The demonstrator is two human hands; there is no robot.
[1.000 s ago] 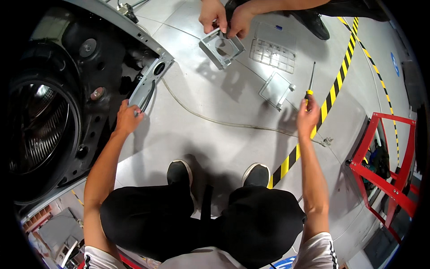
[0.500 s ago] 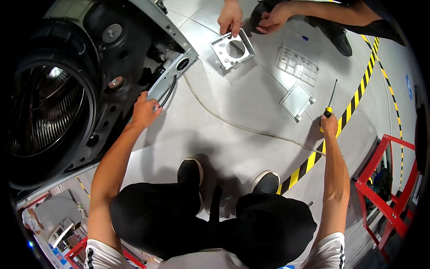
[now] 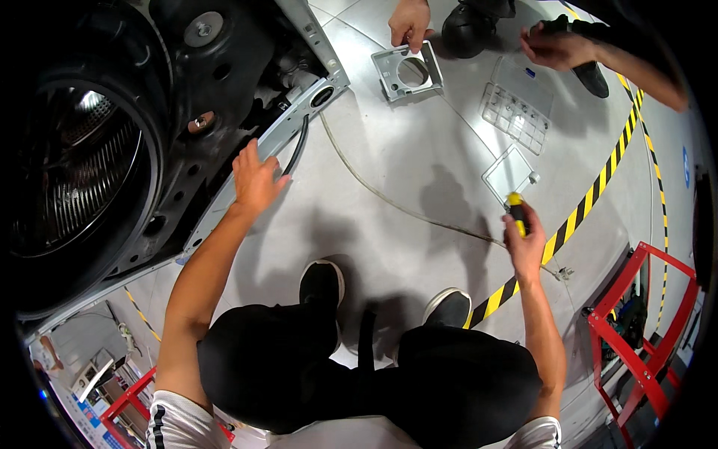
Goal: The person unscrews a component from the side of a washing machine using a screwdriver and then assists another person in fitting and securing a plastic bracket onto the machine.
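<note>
The opened washing machine point(image 3: 198, 224) stands at the left, its metal drum visible through the round door opening. My left hand point(image 3: 256, 179) rests against the machine's metal edge beside a black hose, fingers outstretched and holding nothing. At the right, over the floor, my right hand point(image 3: 526, 241) is closed round a yellow and black screwdriver point(image 3: 517, 209); its handle points up and its shaft is hard to make out. Just beyond lies a pale square cover point(image 3: 510, 173). Farther off, a co-worker's hand point(image 3: 410, 22) grips a white square frame point(image 3: 407, 84) with a round hole.
A clear compartment box point(image 3: 516, 116) of small parts lies open on the floor. A grey cable point(image 3: 389, 202) crosses from the machine to a plug at the right. Yellow-black tape point(image 3: 591, 200) runs along the floor near a red metal rack point(image 3: 628, 352). The co-worker's other hand point(image 3: 557, 49) is raised.
My right hand has moved left toward the square cover, and the screwdriver's long shaft no longer shows clearly. My left fingers have straightened along the edge. The co-worker's free hand has moved right.
</note>
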